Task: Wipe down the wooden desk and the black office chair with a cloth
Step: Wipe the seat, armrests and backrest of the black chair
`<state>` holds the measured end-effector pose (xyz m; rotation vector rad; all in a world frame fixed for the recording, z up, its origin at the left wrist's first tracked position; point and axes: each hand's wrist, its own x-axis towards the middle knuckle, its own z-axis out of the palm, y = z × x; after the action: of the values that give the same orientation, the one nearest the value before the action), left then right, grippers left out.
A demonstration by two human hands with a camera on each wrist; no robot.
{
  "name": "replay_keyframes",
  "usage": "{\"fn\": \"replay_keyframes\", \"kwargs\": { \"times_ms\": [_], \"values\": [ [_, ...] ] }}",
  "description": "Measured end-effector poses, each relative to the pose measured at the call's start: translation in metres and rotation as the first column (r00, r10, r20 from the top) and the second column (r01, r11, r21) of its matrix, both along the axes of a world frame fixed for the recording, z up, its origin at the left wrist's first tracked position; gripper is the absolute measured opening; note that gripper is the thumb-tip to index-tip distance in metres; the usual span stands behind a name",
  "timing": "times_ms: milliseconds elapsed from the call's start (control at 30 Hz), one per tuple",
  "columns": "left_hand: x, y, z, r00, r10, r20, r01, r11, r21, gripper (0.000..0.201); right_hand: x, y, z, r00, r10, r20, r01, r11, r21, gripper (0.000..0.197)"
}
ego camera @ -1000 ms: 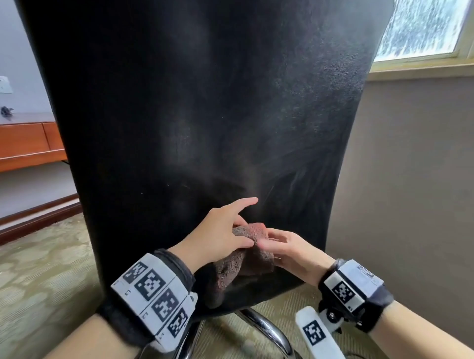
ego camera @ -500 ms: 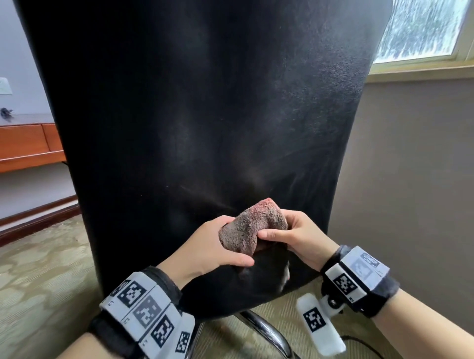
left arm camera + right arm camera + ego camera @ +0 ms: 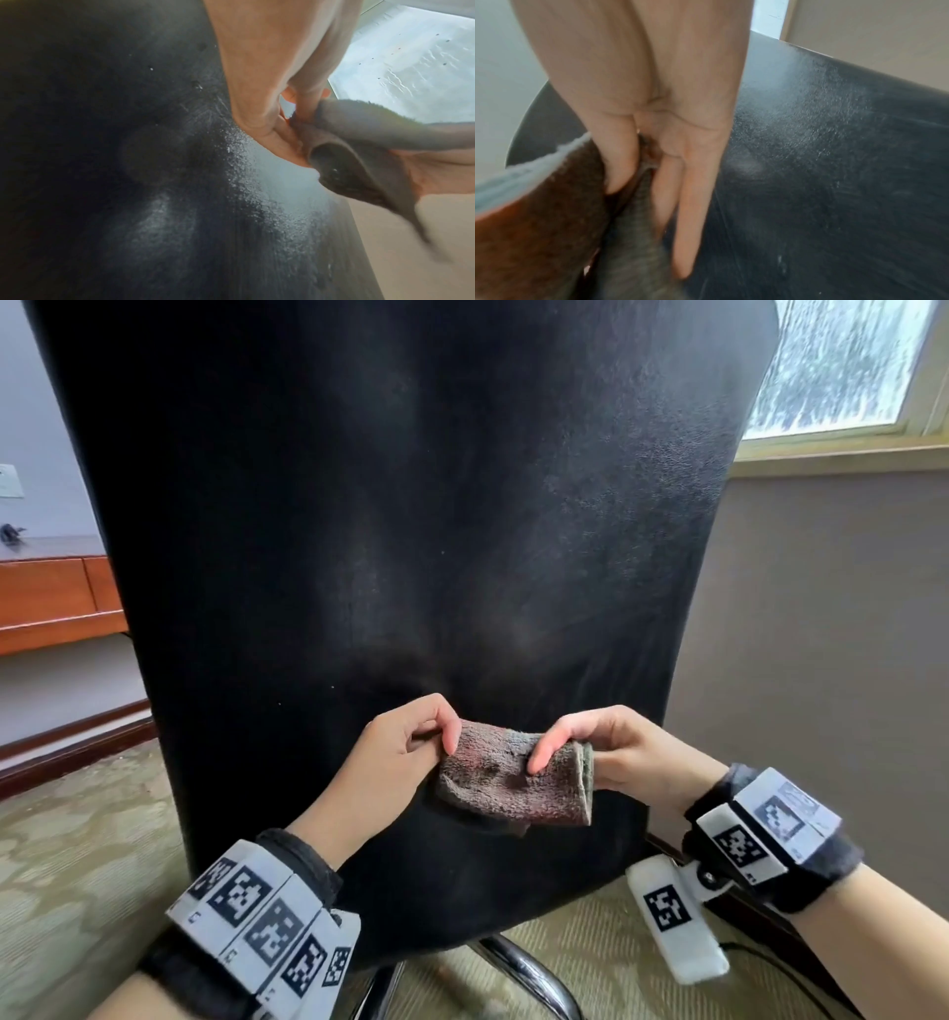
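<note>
cloth (image 3: 508, 783), a nubby reddish-brown rectangle, is stretched between left hand (image 3: 398, 752) and right hand (image 3: 616, 752), each pinching an end, before the grainy black chair back (image 3: 411, 531). only the head view shows wooden desk (image 3: 51, 603) far left; right wrist view reveals the cloth's pale edge.

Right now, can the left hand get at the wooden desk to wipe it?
Probably not. The wooden desk lies far off to the left, partly behind the black chair back, well beyond the left hand. Both hands also pinch the cloth; the right hand holds its other end.
</note>
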<state>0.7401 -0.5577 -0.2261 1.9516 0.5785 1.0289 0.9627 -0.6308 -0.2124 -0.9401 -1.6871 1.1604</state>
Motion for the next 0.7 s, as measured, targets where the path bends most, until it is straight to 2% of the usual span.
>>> {"fn": "replay_keyframes", "kwargs": {
  "times_ms": [67,233,267,333,433,500,600,700],
  "values": [
    [-0.003,0.001,-0.001,0.999,0.021,-0.04,-0.022,0.999,-0.036,0.044,-0.001,-0.002,0.001,0.997,-0.017,0.069,0.019,1.0,-0.022,0.012],
    [-0.004,-0.002,0.0,0.995,-0.005,-0.095,-0.004,0.996,-0.089,0.036,0.0,-0.006,0.0,0.989,-0.02,0.146,0.016,0.999,0.028,0.018],
    [-0.004,-0.003,0.002,0.998,-0.011,-0.069,0.003,0.993,-0.114,0.037,0.001,-0.008,-0.002,0.99,-0.02,0.14,0.019,1.0,0.007,0.023],
    [-0.003,-0.007,0.005,0.999,-0.039,-0.018,0.035,0.984,-0.177,0.026,-0.003,-0.011,-0.005,0.995,-0.061,0.075,0.065,0.996,-0.057,0.03],
    [0.006,-0.009,0.002,0.998,0.031,-0.049,-0.036,0.992,-0.121,0.008,-0.017,-0.006,-0.012,0.974,-0.22,-0.06,0.213,0.972,-0.095,0.023],
    [0.014,-0.006,0.001,0.983,0.136,-0.123,-0.137,0.991,-0.005,0.022,-0.021,0.003,-0.011,0.944,-0.312,-0.105,0.305,0.949,-0.078,0.008],
    [0.024,-0.009,0.006,0.96,0.212,-0.185,-0.21,0.977,0.03,0.042,-0.017,0.01,0.004,0.944,-0.324,-0.057,0.319,0.944,-0.084,0.038],
    [0.032,-0.016,0.023,0.953,0.216,-0.213,-0.22,0.976,0.006,0.051,-0.009,0.005,0.03,0.941,-0.33,0.075,0.337,0.934,-0.12,0.053]
  ]
}}
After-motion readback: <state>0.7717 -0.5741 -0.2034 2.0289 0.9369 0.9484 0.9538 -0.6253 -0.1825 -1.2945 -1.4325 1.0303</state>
